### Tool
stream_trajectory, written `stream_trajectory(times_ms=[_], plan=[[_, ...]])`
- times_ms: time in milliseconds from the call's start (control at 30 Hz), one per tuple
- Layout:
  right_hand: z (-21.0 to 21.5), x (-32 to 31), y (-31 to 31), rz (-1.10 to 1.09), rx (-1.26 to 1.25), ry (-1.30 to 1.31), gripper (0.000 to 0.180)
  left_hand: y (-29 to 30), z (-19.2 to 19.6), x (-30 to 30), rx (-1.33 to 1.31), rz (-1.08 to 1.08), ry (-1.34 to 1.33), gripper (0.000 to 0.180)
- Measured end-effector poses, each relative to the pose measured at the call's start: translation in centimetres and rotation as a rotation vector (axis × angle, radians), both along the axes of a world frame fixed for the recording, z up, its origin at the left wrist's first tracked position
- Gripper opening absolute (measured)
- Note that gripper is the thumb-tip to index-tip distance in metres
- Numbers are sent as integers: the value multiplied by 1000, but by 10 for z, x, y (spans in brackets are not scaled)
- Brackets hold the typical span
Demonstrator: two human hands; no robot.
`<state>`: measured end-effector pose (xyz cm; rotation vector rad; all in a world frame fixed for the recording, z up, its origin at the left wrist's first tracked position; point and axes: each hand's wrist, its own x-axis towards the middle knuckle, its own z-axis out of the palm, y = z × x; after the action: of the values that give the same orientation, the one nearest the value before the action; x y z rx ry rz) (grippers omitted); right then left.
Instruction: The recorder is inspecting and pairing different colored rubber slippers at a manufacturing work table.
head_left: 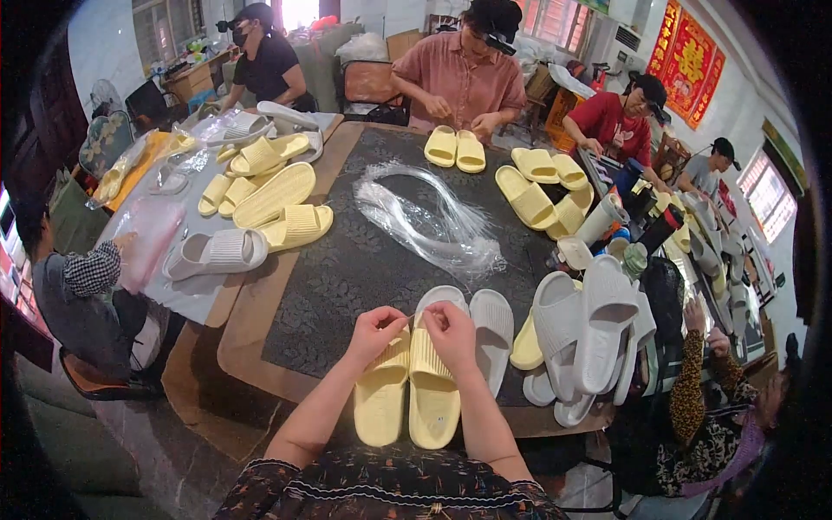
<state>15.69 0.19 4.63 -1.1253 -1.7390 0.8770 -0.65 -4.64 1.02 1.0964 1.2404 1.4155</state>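
Two pale yellow slide sandals [407, 390] lie sole-up, side by side, at the near edge of the dark table [347, 260], overhanging toward me. My left hand [374, 332] pinches at the top of the left sandal. My right hand [450, 334] grips the top of the right sandal, fingers curled. A thin clear strand seems to run between my fingers, though it is too fine to be sure. Just behind my hands lies a pair of white sandals [485, 321].
A bundle of clear plastic ties [433, 221] lies mid-table. A stack of white sandals [589, 325] leans at my right, with bottles [607, 221] behind. More yellow sandals [269, 195] lie left and far. Several other people sit around the table, one across handling a yellow pair [455, 147].
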Motion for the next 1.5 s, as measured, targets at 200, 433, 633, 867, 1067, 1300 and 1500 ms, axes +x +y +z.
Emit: stream_trajectory(times_ms=[200,433,633,867,1067,1300,1500], plan=[[9,-1,-3,97,211,-138,11,-1,-7,-5,-3,5,11,9],[9,-3,0,75,131,-99,12,0,-7,-7,-15,8,-6,9],[7,0,-2,32,49,-95,13,-1,0,-2,1,34,13,9],[13,0,-4,65,123,-133,12,-2,-4,-4,-5,4,53,9],[11,1,-3,81,47,-145,12,-3,2,-3,-26,28,48,11],[5,-1,0,8,68,-9,11,-3,6,0,-39,51,-19,9],[7,1,-1,82,156,-147,10,-4,10,1,-45,26,-34,8]])
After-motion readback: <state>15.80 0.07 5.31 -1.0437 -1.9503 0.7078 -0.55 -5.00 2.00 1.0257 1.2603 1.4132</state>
